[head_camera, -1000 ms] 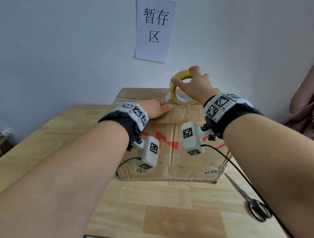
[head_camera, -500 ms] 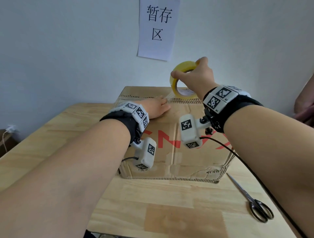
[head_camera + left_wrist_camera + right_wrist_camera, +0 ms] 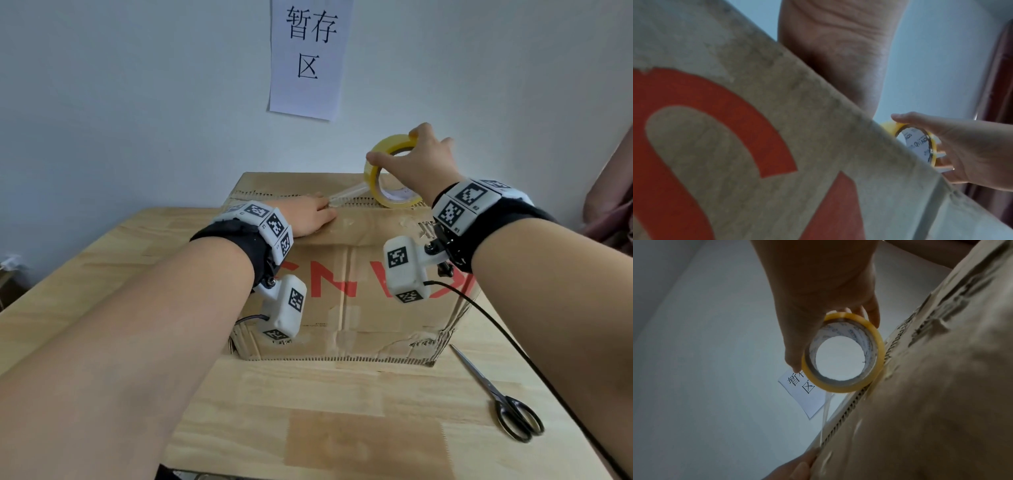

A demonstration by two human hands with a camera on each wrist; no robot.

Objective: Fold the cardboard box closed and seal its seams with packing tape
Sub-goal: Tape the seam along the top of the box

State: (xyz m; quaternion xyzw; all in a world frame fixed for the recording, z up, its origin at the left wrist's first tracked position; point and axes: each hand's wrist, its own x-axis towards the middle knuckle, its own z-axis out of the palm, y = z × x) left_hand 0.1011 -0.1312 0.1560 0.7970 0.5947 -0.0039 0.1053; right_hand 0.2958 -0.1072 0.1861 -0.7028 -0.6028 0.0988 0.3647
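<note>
A brown cardboard box with red lettering sits on the wooden table, its top flaps folded down. My left hand lies flat on the box top by the far seam, fingers pressing the end of a clear tape strip. My right hand grips a yellow tape roll, held on edge over the seam to the right. In the right wrist view the tape roll touches the box, and the strip runs down to my left fingers. In the left wrist view the roll shows behind the box edge.
Black-handled scissors lie on the table right of the box. A paper sign hangs on the wall behind. Another person's dark red clothing shows at the right edge. A black cable trails from my right wrist.
My right hand has drawn the roll to the right, away from my left hand, and a strip of tape now stretches between them. My left hand has stayed in place.
</note>
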